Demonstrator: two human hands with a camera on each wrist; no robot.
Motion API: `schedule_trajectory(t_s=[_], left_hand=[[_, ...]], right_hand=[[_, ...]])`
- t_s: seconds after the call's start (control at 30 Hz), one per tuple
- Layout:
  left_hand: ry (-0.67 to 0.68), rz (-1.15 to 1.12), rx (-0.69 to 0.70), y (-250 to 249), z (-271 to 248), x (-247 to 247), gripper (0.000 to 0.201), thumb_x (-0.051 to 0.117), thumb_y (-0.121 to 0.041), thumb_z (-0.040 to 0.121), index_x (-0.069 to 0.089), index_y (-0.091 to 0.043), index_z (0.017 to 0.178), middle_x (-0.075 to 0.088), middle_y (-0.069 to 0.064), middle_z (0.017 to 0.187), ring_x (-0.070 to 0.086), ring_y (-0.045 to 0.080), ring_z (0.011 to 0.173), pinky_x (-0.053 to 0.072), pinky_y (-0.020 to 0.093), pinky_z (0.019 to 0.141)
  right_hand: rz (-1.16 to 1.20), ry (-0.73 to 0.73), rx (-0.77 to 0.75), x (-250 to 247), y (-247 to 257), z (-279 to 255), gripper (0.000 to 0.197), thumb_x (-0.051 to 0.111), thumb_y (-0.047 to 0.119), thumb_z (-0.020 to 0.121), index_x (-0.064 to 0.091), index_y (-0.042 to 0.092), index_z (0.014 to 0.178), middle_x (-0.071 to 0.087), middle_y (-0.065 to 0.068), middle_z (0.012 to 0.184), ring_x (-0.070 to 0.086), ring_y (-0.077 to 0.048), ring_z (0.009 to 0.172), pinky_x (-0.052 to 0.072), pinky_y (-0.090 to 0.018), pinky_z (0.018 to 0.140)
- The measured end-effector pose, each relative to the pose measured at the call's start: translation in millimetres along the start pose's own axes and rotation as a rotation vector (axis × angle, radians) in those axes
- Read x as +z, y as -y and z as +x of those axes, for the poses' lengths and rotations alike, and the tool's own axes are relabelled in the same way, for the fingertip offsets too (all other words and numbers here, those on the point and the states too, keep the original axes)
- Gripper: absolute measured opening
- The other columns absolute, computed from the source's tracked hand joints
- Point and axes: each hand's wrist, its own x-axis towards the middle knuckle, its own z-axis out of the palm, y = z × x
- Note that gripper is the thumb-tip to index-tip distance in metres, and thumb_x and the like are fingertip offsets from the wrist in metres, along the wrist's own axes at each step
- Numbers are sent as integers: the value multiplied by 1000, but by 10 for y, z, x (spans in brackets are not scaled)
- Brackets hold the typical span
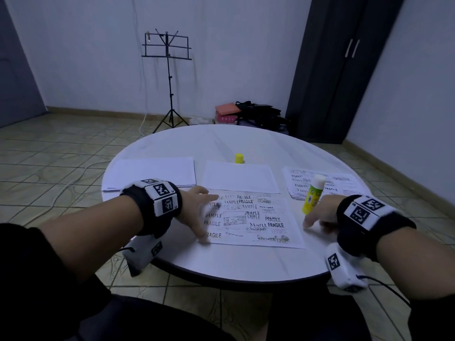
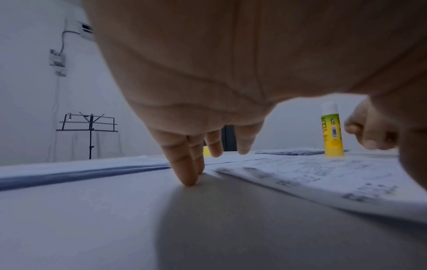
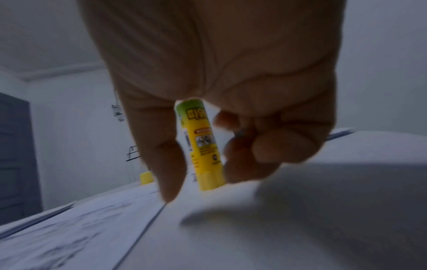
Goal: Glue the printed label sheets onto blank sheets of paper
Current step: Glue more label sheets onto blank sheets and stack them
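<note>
A printed label sheet (image 1: 251,217) with SAMPLE and FRAGILE marks lies at the table's front centre, and a single blank sheet (image 1: 241,177) lies just behind it. My left hand (image 1: 197,212) is spread over the sheet's left edge, with straight fingertips (image 2: 189,180) touching down beside the printed sheet (image 2: 312,175). An uncapped yellow glue stick (image 1: 312,194) stands upright right of the sheet. My right hand (image 1: 317,219) hovers just in front of it and holds nothing. One finger (image 3: 168,173) points down at the sheet's right edge and the others are loosely curled. The glue stick (image 3: 203,146) stands free beyond them.
A stack of blank paper (image 1: 150,173) lies at the left of the round white table (image 1: 246,264), and a stack of printed sheets (image 1: 344,185) lies at the right. The yellow glue cap (image 1: 239,158) stands behind the blank sheet. A music stand (image 1: 168,70) is on the floor beyond.
</note>
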Motion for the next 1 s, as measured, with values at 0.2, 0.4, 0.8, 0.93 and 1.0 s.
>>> schedule_trajectory(t_s=[0.2, 0.4, 0.8, 0.93, 1.0], left_hand=[[-75, -141, -57, 242, -72, -125, 100, 73, -51, 74, 12, -32, 151, -2, -8, 158, 21, 17, 144, 25, 36, 115], [-169, -93, -242, 952, -103, -377, 74, 64, -47, 85, 32, -23, 147, 30, -1, 153, 30, 18, 140, 25, 29, 111], [-108, 57, -466, 2146, 396, -585, 79, 74, -52, 72, 45, -20, 138, 49, 3, 141, 48, 24, 126, 39, 30, 101], [-40, 43, -466, 2338, 593, -651, 101, 78, -56, 65, 30, -10, 142, 41, 7, 146, 43, 26, 131, 36, 35, 105], [-25, 64, -453, 2351, 635, -658, 100, 79, -55, 65, 31, -10, 140, 41, 6, 146, 43, 26, 130, 36, 36, 105]], right_hand=[[-201, 76, -302, 135, 738, -287, 32, 66, 34, 85, 54, 10, 68, 52, 8, 35, 42, -7, 25, 33, -13, 38], [-404, 30, -500, 442, 1687, -272, 39, 61, 34, 89, 45, 11, 62, 49, 1, 63, 49, -18, 60, 33, -22, 49], [-833, 143, -707, 893, 2857, -54, 27, 35, 13, 102, 55, 2, 88, 51, -20, 93, 51, -30, 93, 44, -15, 70], [-797, 77, -707, 957, 2972, -1, 35, 39, 12, 98, 34, 11, 63, 35, -1, 65, 33, -12, 53, 28, -20, 47], [-791, 72, -712, 964, 3005, 15, 34, 41, 13, 97, 35, 12, 63, 37, 0, 65, 34, -11, 53, 28, -20, 46]])
